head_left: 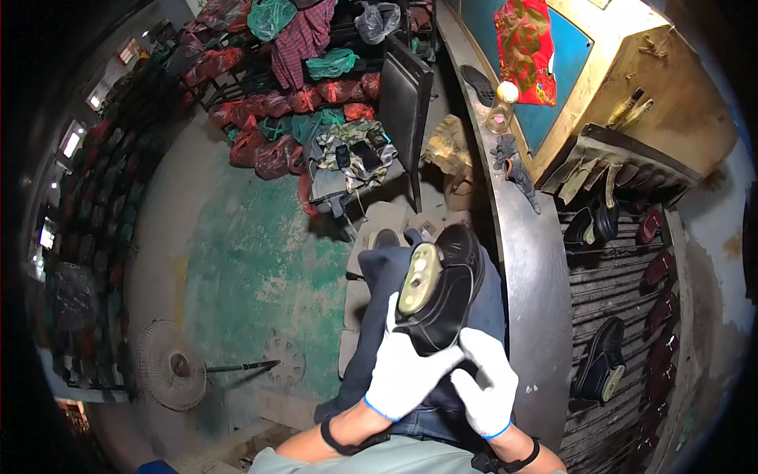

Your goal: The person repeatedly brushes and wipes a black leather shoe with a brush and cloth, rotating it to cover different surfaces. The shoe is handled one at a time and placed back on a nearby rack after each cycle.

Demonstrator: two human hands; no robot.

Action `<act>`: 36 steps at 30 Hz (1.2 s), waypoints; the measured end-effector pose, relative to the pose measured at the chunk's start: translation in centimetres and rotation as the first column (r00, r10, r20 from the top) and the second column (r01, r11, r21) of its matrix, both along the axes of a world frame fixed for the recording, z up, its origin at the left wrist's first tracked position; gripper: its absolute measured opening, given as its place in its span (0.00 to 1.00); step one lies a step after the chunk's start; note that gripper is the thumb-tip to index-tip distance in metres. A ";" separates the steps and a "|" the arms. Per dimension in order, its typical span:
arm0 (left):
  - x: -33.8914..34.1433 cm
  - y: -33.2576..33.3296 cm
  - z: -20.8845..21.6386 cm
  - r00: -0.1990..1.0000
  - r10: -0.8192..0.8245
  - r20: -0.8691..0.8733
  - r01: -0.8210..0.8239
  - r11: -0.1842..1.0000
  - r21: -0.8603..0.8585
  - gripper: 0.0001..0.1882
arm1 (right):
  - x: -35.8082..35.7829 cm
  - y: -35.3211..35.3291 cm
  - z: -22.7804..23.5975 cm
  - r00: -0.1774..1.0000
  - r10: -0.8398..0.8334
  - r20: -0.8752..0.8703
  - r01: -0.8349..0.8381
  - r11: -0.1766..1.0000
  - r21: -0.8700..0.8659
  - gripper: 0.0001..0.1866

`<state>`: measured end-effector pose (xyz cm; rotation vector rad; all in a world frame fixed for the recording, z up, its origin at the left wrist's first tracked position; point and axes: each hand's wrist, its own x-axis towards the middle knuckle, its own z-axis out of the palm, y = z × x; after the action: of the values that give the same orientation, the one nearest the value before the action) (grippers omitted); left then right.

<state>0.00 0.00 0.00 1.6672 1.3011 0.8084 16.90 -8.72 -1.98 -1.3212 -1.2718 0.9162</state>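
Note:
A black shoe rests across my lap. A pale yellow piece with holes, which looks like the top of a shoe last, shows at its left side. My left hand, in a white knit glove, grips the shoe's near end, with the thumb stretched toward the right hand. Close by the same end, my right hand in a matching glove has its fingers curled. Whatever lies between them, if anything, is too small or hidden to tell. Dark blue cloth covers my legs under the shoe.
On my right runs a metal ledge holding a dark glove, a jar and a shoe sole. Beyond it, a slatted rack carries several shoes. A fan stands left; a black chair is ahead.

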 end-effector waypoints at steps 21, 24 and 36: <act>1.7 -2.1 -4.0 0.907 -0.417 0.063 0.313 0.765 0.563 0.35 | 6.0 1.0 -6.8 0.111 -0.502 -0.858 -0.089 0.855 -0.512 0.15; 3.9 -2.0 -4.5 0.835 0.139 0.533 -0.161 0.987 -0.005 0.29 | 4.9 0.0 -5.3 0.207 -0.469 -0.859 0.066 0.882 -0.466 0.12; 5.5 -2.1 -8.8 0.478 0.549 0.685 0.342 0.602 -0.721 0.25 | -0.2 -0.5 -4.4 0.940 -0.161 -0.299 0.173 0.985 0.013 0.71</act>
<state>5.45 -2.12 -8.78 0.2216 0.7556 0.7942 16.69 -9.26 -6.33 -1.1884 -0.9260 0.9253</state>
